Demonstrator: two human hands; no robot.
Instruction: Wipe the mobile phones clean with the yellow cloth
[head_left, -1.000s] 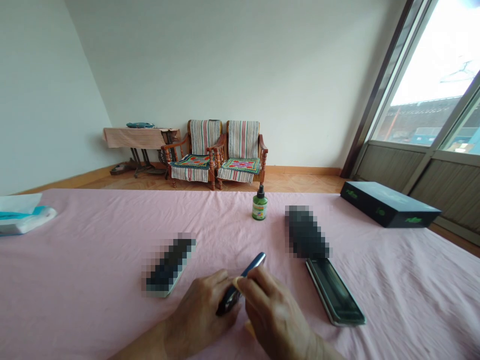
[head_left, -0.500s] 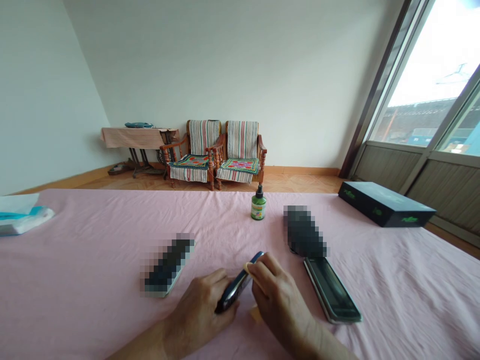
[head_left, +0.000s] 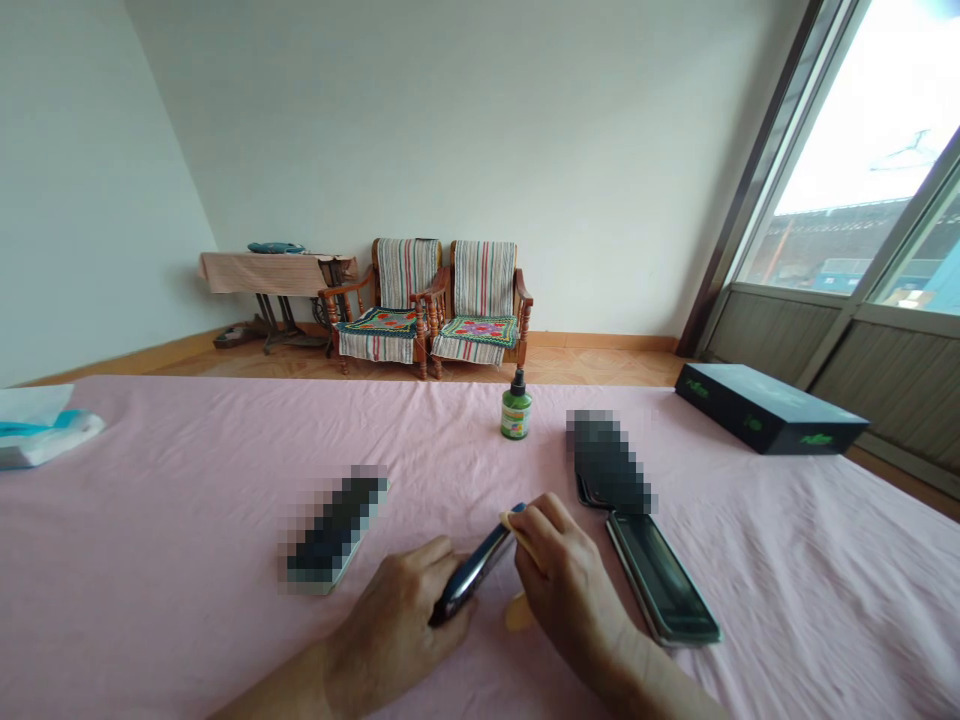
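Note:
My left hand [head_left: 409,610] is closed around the lower end of a dark phone [head_left: 480,568] with a shiny blue edge, tilted so that its narrow side faces up. My right hand [head_left: 562,560] pinches a pale yellow cloth [head_left: 517,612] at the phone's far end. Most of the cloth is hidden by the fingers; part of it hangs below the palm. To the left lies another phone [head_left: 315,580] with a pale rim, its screen blurred out. A phone in a clear case [head_left: 664,580] rests beside my right wrist.
A green spray bottle [head_left: 516,415] stands ahead on the pink sheet [head_left: 225,450]. Right of it lies a blurred dark object [head_left: 607,460] touching the cased phone. A black box [head_left: 765,410] sits far right, a pack of tissues [head_left: 52,440] far left. Two chairs [head_left: 480,290] stand beyond.
My right hand has shifted slightly right and up along the phone's far end with the cloth. My left hand keeps its hold on the phone almost unmoved.

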